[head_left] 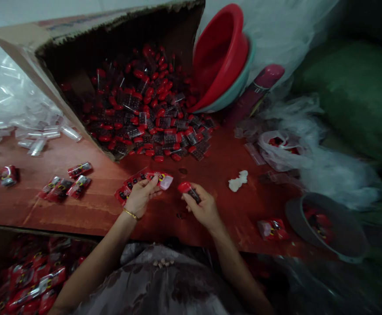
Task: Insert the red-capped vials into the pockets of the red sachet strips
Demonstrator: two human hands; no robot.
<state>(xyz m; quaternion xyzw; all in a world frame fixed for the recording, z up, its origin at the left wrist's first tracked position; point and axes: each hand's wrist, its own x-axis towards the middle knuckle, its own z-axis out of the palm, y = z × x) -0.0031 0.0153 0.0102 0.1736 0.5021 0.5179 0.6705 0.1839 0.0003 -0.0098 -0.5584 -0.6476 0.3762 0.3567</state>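
Patterned cloth (pixel 164 284) of our garment lies nearest the camera, with our forearms reaching past it over the red-brown counter (pixel 95 214). Our left hand (pixel 150 192) pinches a printed packet (pixel 166 180) between thumb and fingers, its pale end sticking out towards the right; more packets (pixel 122 192) lie just beyond and beside that hand. Our right hand (pixel 192 199) grasps a red-capped piece (pixel 185 187), the red end pointing up and left, the dark body partly covered by our fingers. Both things are held above the middle of the counter, near each other but apart.

We judge the packet to be thin, light film, soft and rather slippery; we would take it by an edge, thumb on top, so that it doesn't crease. The capped piece looks light and stiffer, probably smooth plastic, and its clear walls might crack if squeezed hard. We'd hold it along the body, leaving the red cap free. Many similar red-and-dark pieces (pixel 158 105) spill from the tilted cardboard box (pixel 36 68) ahead of us, and four packets (pixel 61 188) lie grouped to our left.
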